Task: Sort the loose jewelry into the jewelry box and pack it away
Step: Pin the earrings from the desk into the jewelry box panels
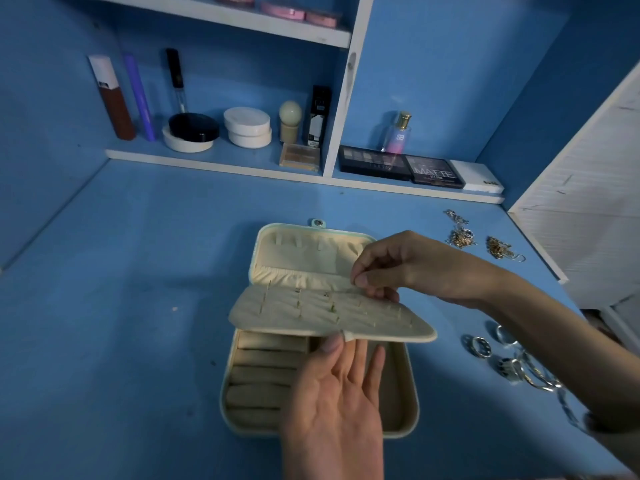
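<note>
A cream jewelry box (235, 407) lies open on the blue desk, its lid (311, 251) folded back. An inner earring flap (329, 315) with several small studs in it is held level above the ring rolls (263, 372). My left hand (336, 407) is palm up under the flap's front edge, thumb on its pull tab. My right hand (391, 265) pinches something tiny at the flap's far right edge; I cannot tell what it is. Loose silver rings (509, 358) lie to the right, and tangled chains (478, 240) lie farther back.
A white shelf (214, 164) at the back holds jars, tubes, bottles and eyeshadow palettes (401, 166). A white louvred panel (588, 209) stands at the right edge of the desk. Bare blue desk (121, 306) spreads to the left of the box.
</note>
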The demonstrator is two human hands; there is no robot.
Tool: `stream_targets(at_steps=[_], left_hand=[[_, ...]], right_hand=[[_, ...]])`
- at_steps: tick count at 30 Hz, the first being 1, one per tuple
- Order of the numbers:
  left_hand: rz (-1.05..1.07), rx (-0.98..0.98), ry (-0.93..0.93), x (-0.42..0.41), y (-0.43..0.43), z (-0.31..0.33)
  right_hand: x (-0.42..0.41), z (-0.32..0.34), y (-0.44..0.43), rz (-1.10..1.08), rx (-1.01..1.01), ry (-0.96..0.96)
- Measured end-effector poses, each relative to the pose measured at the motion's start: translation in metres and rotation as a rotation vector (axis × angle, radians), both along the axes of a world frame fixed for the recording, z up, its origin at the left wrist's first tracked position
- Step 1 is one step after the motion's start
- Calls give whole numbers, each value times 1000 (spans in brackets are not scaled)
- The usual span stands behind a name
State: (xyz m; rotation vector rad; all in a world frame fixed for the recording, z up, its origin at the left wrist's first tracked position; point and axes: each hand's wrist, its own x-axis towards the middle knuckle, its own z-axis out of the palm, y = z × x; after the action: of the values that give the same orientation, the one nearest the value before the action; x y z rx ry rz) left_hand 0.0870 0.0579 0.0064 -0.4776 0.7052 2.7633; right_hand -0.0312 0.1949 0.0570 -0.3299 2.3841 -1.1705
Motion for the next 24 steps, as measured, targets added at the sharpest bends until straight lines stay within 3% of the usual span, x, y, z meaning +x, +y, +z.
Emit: stream_targets(at_steps=[24], left_hand=[[40, 1, -53, -2, 2, 1]], right_hand=[[0, 0, 0, 114, 64, 49]])
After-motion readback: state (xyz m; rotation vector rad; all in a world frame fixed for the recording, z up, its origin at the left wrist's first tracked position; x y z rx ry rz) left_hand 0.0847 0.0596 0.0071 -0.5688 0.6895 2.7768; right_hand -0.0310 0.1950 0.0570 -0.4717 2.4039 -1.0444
